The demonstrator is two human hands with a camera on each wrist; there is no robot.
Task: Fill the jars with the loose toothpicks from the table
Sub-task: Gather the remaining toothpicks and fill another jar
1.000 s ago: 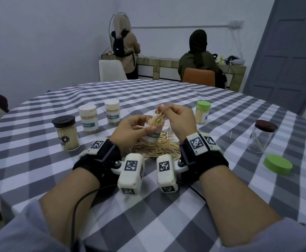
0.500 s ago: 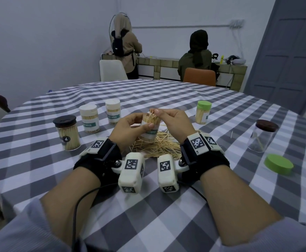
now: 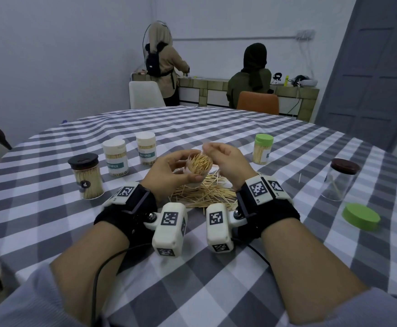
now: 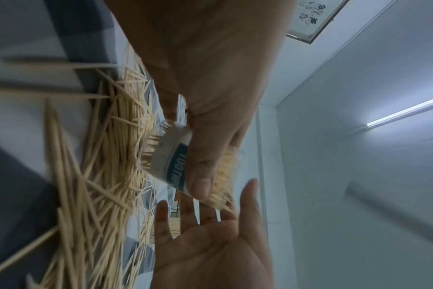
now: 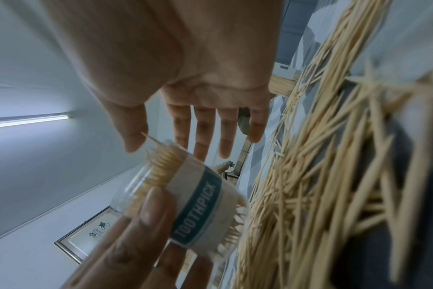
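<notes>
Toothpicks (image 3: 201, 163) that our right hand (image 3: 225, 161) was pinching a second ago now stand in the jar (image 5: 185, 197) our left hand (image 3: 169, 175) grips tilted above the pile (image 3: 204, 194) on the surface — the right, fingers straightened and released, is free for another pinch.

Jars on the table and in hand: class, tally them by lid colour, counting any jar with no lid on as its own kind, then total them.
White lid: 2
Dark lid: 2
Green lid: 1
No lid, gripped by the left hand: 1
Total: 6
</notes>
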